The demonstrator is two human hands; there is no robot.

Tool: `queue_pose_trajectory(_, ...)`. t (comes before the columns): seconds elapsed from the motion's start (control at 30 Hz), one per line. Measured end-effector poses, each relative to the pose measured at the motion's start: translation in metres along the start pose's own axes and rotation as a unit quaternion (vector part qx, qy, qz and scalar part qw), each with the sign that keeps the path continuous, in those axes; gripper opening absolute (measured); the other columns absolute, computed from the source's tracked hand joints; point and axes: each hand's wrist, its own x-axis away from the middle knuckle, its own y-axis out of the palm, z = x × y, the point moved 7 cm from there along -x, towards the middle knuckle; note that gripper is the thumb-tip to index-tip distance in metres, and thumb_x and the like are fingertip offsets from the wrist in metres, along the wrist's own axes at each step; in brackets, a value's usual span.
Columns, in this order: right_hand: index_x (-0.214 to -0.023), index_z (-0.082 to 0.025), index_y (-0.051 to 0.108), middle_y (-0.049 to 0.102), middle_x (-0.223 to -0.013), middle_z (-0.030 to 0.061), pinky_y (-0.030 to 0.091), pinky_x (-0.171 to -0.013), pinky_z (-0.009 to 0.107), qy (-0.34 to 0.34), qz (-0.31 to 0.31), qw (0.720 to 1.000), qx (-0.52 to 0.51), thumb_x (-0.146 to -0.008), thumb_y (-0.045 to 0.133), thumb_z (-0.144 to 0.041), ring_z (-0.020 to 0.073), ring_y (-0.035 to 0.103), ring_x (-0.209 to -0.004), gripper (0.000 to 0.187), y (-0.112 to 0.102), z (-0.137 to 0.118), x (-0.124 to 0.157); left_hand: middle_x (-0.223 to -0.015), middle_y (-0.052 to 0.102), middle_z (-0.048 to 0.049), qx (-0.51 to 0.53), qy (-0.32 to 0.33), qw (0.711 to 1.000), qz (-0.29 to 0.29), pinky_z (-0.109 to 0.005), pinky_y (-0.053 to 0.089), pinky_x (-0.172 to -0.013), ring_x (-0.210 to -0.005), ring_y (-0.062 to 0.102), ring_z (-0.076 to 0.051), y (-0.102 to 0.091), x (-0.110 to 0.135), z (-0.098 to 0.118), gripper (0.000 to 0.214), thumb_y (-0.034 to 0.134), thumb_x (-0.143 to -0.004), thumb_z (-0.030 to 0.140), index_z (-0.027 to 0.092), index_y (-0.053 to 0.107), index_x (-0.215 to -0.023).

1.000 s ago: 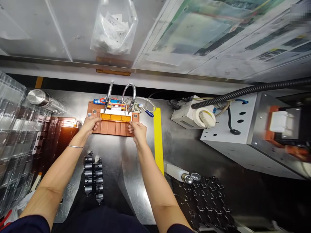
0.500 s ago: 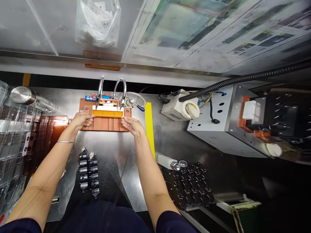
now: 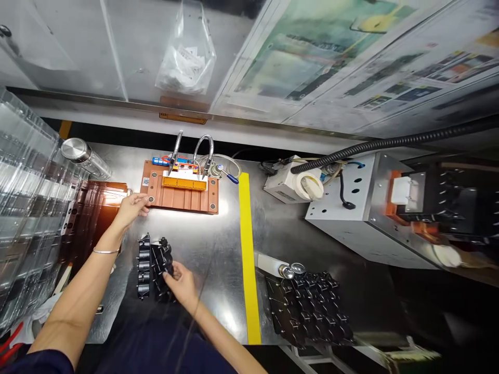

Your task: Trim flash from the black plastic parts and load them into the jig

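fingers [image 3: 169,280] of the right hand [image 3: 184,286] grip a glossy black, ridged strip [image 3: 159,266]; whether the left hand [image 3: 130,210] grips the brown fixture [image 3: 177,201] is unclear.

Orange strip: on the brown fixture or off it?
On. The strip lies across the fixture, along the white block; left hand and right hand are off it.

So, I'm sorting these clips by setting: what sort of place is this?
Most likely a factory assembly workstation: a metal bench marked with a yellow strip, a brown fixture on it, and many similar black parts grouped toward the right.
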Motion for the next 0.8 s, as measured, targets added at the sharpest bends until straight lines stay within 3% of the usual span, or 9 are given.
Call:
queue_pose_trajectory(0.1,-0.109,-0.016,0.062,0.072,-0.093,0.0084,0.056,-0.075,0.035,-0.094,0.033,0.987,0.126,-0.075,0.058,-0.024,0.0216,0.068,-0.082,0.035,-0.043,-0.051,-0.027,-0.083,0.068,-0.0063,-0.050,0.108,0.991,0.061,-0.026,0.054,-0.060,-0.067,0.062,-0.013,-0.005,0.025,0.009,0.033,0.061,-0.078,0.043,0.015,0.061,-0.095)
queue_pose_trajectory(0.2,-0.120,-0.015,0.058,0.064,-0.118,0.0130,0.046,-0.097,0.043,-0.266,0.072,0.913,0.301,-0.081,0.053,-0.022,0.0255,0.059,-0.109,0.040,-0.069,-0.116,-0.057,-0.109,0.065,-0.0103,-0.166,0.287,0.935,0.124,-0.036,0.050,-0.088,-0.101,0.060,-0.020,0.007,0.055,0.033,0.031,0.052,-0.085,0.040,0.019,0.061,-0.105)
queue_pose_trajectory(0.27,-0.122,-0.015,0.057,0.059,-0.128,0.0133,0.038,-0.105,0.045,-0.329,0.073,0.861,0.382,-0.086,0.046,-0.018,0.0255,0.052,-0.121,0.037,-0.070,-0.138,-0.078,-0.119,0.062,-0.0108,-0.262,0.396,0.876,0.084,-0.041,0.042,-0.100,-0.114,0.054,-0.023,0.035,0.067,0.043,0.028,0.051,-0.087,0.036,0.020,0.062,-0.107)
queue_pose_trajectory(0.33,-0.122,-0.015,0.057,0.057,-0.130,0.0125,0.034,-0.106,0.047,-0.351,0.068,0.823,0.442,-0.090,0.041,-0.016,0.0252,0.049,-0.123,0.035,-0.061,-0.142,-0.099,-0.119,0.062,-0.0115,-0.359,0.458,0.814,0.011,-0.045,0.038,-0.104,-0.116,0.052,-0.025,0.066,0.068,0.041,0.027,0.051,-0.088,0.033,0.019,0.063,-0.107)
queue_pose_trajectory(0.43,-0.119,-0.016,0.058,0.059,-0.129,0.0115,0.035,-0.103,0.048,-0.356,0.073,0.793,0.488,-0.092,0.039,-0.014,0.0254,0.049,-0.122,0.033,-0.050,-0.132,-0.120,-0.117,0.064,-0.0136,-0.486,0.477,0.732,-0.036,-0.047,0.040,-0.100,-0.114,0.053,-0.027,0.097,0.049,0.029,0.025,0.047,-0.090,0.025,0.017,0.064,-0.107)
queue_pose_trajectory(0.53,-0.117,-0.015,0.058,0.060,-0.126,0.0111,0.037,-0.101,0.045,-0.373,0.089,0.785,0.486,-0.092,0.043,-0.018,0.0253,0.049,-0.121,0.030,-0.060,-0.129,-0.131,-0.114,0.064,-0.0136,-0.559,0.485,0.672,-0.038,-0.045,0.045,-0.093,-0.108,0.055,-0.025,0.113,0.024,0.026,0.027,0.045,-0.089,0.015,0.017,0.064,-0.108)
queue_pose_trajectory(0.67,-0.117,-0.012,0.059,0.062,-0.119,0.0143,0.040,-0.098,0.041,-0.317,0.166,0.799,0.483,-0.092,0.043,-0.026,0.0256,0.050,-0.116,0.032,-0.123,-0.142,-0.155,-0.113,0.065,-0.0121,-0.579,0.520,0.627,-0.015,-0.044,0.046,-0.094,-0.104,0.056,-0.024,0.122,-0.001,0.032,0.027,0.046,-0.088,0.011,0.016,0.064,-0.108)
queue_pose_trajectory(0.73,-0.119,-0.009,0.058,0.058,-0.123,0.0184,0.041,-0.095,0.043,-0.237,0.225,0.787,0.523,-0.092,0.042,-0.024,0.0291,0.048,-0.115,0.035,-0.164,-0.147,-0.172,-0.113,0.065,-0.0119,-0.572,0.534,0.623,-0.010,-0.044,0.044,-0.097,-0.103,0.056,-0.023,0.124,-0.008,0.032,0.028,0.045,-0.088,0.010,0.015,0.064,-0.108)
queue_pose_trajectory(0.8,-0.124,-0.006,0.054,0.055,-0.125,0.0222,0.043,-0.089,0.043,-0.158,0.239,0.767,0.574,-0.091,0.042,-0.021,0.0313,0.050,-0.111,0.038,-0.196,-0.147,-0.188,-0.113,0.065,-0.0117,-0.559,0.541,0.629,-0.007,-0.044,0.042,-0.101,-0.105,0.055,-0.022,0.124,-0.012,0.029,0.028,0.045,-0.089,0.010,0.015,0.064,-0.108)
